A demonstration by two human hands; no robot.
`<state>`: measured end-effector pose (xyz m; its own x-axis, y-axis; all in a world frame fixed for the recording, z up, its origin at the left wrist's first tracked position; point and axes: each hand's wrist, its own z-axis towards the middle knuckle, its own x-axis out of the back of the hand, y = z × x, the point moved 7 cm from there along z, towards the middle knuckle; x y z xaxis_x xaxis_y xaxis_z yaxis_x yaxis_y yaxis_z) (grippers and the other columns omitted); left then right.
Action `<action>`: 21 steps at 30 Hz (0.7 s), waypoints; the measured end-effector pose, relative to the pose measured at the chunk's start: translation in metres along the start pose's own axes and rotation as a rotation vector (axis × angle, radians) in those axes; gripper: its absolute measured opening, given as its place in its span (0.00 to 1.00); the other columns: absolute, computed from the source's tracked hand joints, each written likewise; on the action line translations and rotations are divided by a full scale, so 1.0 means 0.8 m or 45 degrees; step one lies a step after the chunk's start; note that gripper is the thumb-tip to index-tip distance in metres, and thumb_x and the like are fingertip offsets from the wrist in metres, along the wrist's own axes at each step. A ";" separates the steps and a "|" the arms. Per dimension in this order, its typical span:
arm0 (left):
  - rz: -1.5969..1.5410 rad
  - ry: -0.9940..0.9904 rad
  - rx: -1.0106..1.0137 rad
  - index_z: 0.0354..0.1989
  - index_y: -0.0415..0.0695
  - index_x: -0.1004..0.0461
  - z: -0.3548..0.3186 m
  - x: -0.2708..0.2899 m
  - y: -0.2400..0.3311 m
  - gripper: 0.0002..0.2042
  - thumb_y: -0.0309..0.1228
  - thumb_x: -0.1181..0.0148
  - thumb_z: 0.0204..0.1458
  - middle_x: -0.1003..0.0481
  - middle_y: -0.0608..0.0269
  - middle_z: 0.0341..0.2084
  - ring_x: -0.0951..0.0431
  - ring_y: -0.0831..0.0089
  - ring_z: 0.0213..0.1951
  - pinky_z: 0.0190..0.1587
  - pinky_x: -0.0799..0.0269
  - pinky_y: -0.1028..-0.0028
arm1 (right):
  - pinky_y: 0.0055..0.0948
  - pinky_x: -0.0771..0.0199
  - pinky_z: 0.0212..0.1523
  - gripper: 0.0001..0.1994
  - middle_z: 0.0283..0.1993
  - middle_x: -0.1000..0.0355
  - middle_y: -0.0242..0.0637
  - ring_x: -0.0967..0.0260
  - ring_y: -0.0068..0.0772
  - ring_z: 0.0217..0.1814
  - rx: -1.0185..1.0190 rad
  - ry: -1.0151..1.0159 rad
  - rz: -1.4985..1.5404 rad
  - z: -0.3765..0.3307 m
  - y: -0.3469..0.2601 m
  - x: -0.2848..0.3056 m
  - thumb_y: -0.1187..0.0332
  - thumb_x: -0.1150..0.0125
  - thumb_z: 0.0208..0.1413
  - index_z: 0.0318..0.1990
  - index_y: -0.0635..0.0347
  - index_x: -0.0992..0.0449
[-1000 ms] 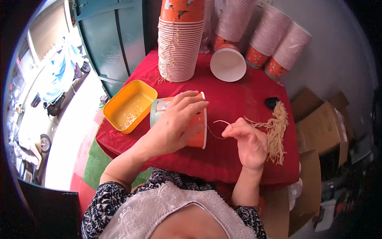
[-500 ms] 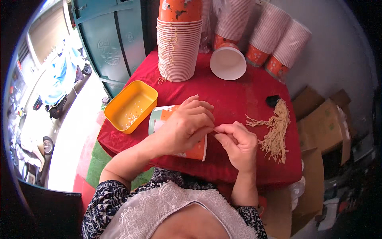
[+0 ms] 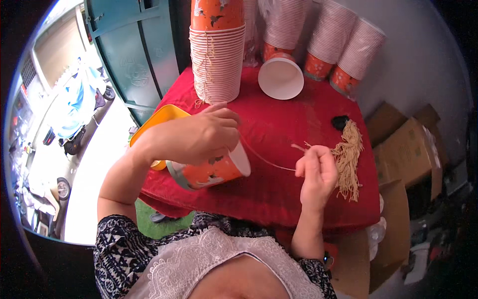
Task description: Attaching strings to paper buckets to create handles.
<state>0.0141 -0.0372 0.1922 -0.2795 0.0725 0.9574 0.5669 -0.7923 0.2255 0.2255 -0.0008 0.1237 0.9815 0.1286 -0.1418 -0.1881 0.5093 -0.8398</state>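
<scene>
An orange paper cup (image 3: 211, 174) with a grey-green base band lies on its side, its white rim facing right. My left hand (image 3: 211, 133) curls over the top of the cup and holds it; its fingertips are partly hidden. From the rim beside that hand a thin light string (image 3: 269, 162) runs in a slack curve to my right hand (image 3: 317, 172). The thumb and fingers of that hand pinch the string. Just beyond it lies a bundle of beige strings (image 3: 350, 162), with a black tie (image 3: 340, 122) at its top.
A yellow plastic tray (image 3: 172, 112) stands behind my left forearm. At the back of the red tablecloth (image 3: 279, 199) rise a tall stack of paper cups (image 3: 217, 70), a tipped cup stack (image 3: 281, 79) and wrapped stacks (image 3: 332, 37). Cardboard boxes (image 3: 406, 154) are at the right.
My hands have moved apart, drawing the string out between them. My left hand and the cup have shifted left, and the cup has tilted. The right hand has moved right, toward the bundle.
</scene>
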 end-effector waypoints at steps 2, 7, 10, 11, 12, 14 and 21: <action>-0.051 0.095 -0.045 0.28 0.40 0.31 -0.007 0.010 0.002 0.07 0.26 0.38 0.47 0.28 0.58 0.31 0.29 0.55 0.50 0.60 0.41 0.48 | 0.18 0.43 0.22 0.05 0.23 0.34 0.29 0.41 0.15 0.21 0.020 0.149 0.099 0.007 0.006 0.017 0.71 0.51 0.65 0.37 0.63 0.32; -0.113 0.496 0.190 0.30 0.41 0.32 -0.023 0.007 -0.002 0.06 0.23 0.40 0.48 0.30 0.58 0.26 0.26 0.55 0.36 0.56 0.35 0.55 | 0.19 0.41 0.23 0.07 0.24 0.32 0.32 0.41 0.17 0.22 0.111 0.338 0.154 0.013 -0.008 0.024 0.69 0.51 0.66 0.37 0.62 0.33; 0.083 0.722 0.145 0.29 0.41 0.34 -0.028 -0.008 0.011 0.08 0.22 0.40 0.46 0.32 0.56 0.25 0.29 0.54 0.32 0.42 0.33 0.61 | 0.18 0.37 0.25 0.03 0.27 0.27 0.37 0.39 0.18 0.23 0.274 0.280 0.063 0.003 -0.012 0.004 0.74 0.49 0.64 0.37 0.63 0.33; 0.109 0.754 0.181 0.29 0.42 0.34 -0.029 -0.014 0.011 0.08 0.22 0.39 0.44 0.32 0.57 0.24 0.29 0.54 0.31 0.42 0.33 0.60 | 0.18 0.35 0.25 0.01 0.29 0.25 0.39 0.37 0.19 0.24 0.320 0.254 -0.036 -0.002 -0.016 -0.003 0.77 0.48 0.62 0.38 0.64 0.33; 0.103 0.754 0.189 0.29 0.42 0.34 -0.029 -0.022 0.011 0.08 0.22 0.39 0.44 0.32 0.57 0.24 0.29 0.54 0.31 0.42 0.33 0.60 | 0.19 0.33 0.25 0.01 0.29 0.25 0.39 0.33 0.20 0.26 0.399 0.195 -0.220 -0.009 -0.021 -0.012 0.79 0.48 0.60 0.37 0.65 0.33; 0.179 0.851 0.192 0.28 0.42 0.34 -0.030 -0.030 0.013 0.09 0.21 0.39 0.42 0.33 0.57 0.23 0.29 0.55 0.30 0.42 0.34 0.60 | 0.23 0.28 0.28 0.05 0.31 0.24 0.41 0.28 0.26 0.29 0.484 0.088 -0.244 -0.023 -0.018 -0.028 0.83 0.45 0.55 0.36 0.64 0.32; 0.187 0.900 0.298 0.26 0.42 0.34 -0.027 -0.049 0.022 0.09 0.21 0.38 0.40 0.32 0.58 0.23 0.29 0.57 0.30 0.42 0.34 0.61 | 0.37 0.30 0.41 0.14 0.37 0.28 0.37 0.32 0.41 0.37 0.859 -0.171 -0.641 -0.058 -0.013 -0.070 0.83 0.36 0.44 0.37 0.60 0.31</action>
<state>0.0182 -0.0669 0.1546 -0.5740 -0.4919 0.6547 0.7643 -0.6088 0.2126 0.1741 -0.0527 0.1162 0.9492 -0.1711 0.2642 0.2469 0.9254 -0.2876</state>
